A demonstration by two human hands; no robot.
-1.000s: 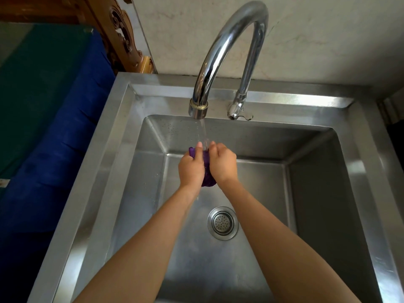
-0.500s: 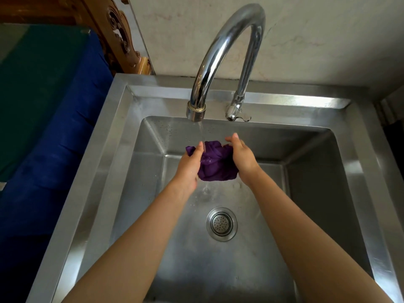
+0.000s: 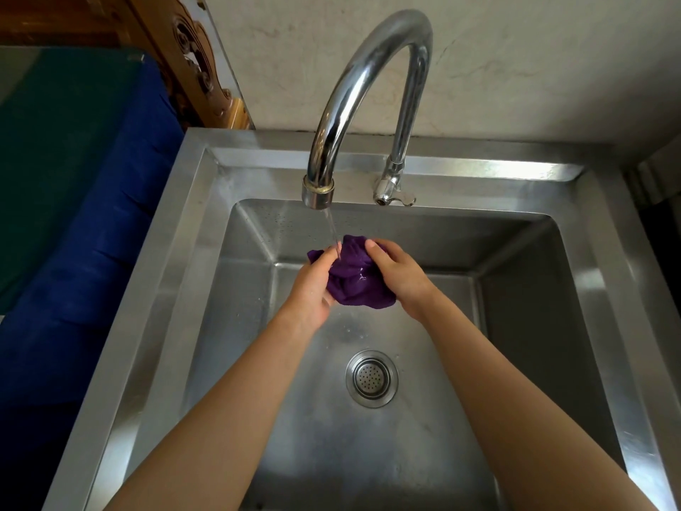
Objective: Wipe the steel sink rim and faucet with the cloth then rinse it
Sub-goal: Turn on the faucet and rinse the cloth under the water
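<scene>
Purple cloth [image 3: 355, 280] bunched between left hand [image 3: 313, 285], right hand [image 3: 400, 276], each grip holding it

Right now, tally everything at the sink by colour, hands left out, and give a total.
Purple: 1, the cloth, bunched between the left hand and right hand under the running water.
Steel: 3, the faucet, the sink, the drain strainer.
Blue: 1, the blue cover beside the sink.
Total: 5
</scene>
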